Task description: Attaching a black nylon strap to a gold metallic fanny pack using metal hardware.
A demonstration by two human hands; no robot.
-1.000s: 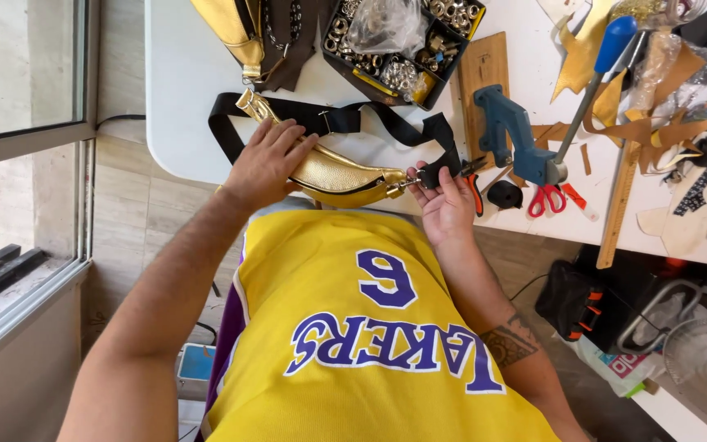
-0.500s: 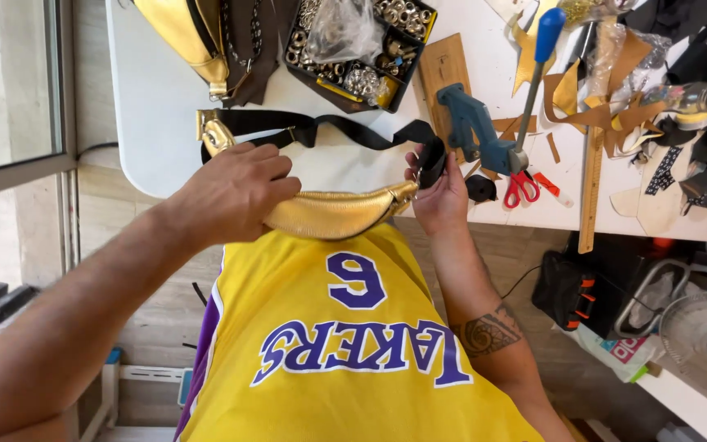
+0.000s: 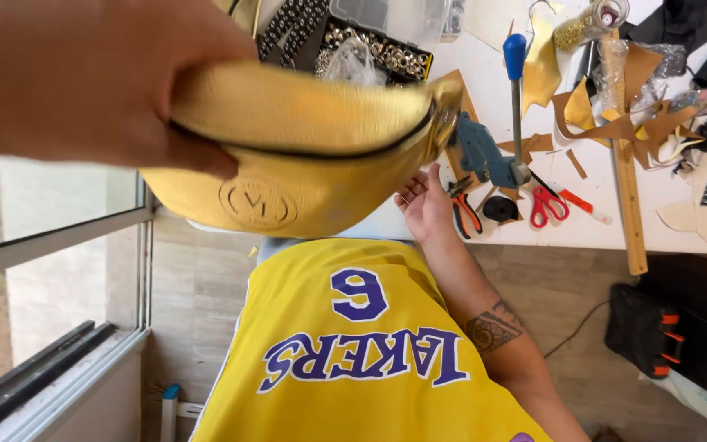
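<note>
The left hand [image 3: 83, 78] has lifted the gold leather belt bag [image 3: 288, 155] off the table and up close to the camera, fingers clamped over its top edge by the dark zip — a half second ago it lay at the table edge. The right hand [image 3: 425, 205] now rests open at the white table [image 3: 583, 233], holding nothing. Beyond, a compartment tray [image 3: 386, 53] holds metal eyelets — with a clear bag on top.

Pouch [image 3: 288, 164] raised before the table [image 3: 484, 74] — scissors [image 3: 546, 205] right of pliers [image 3: 464, 214].
</note>
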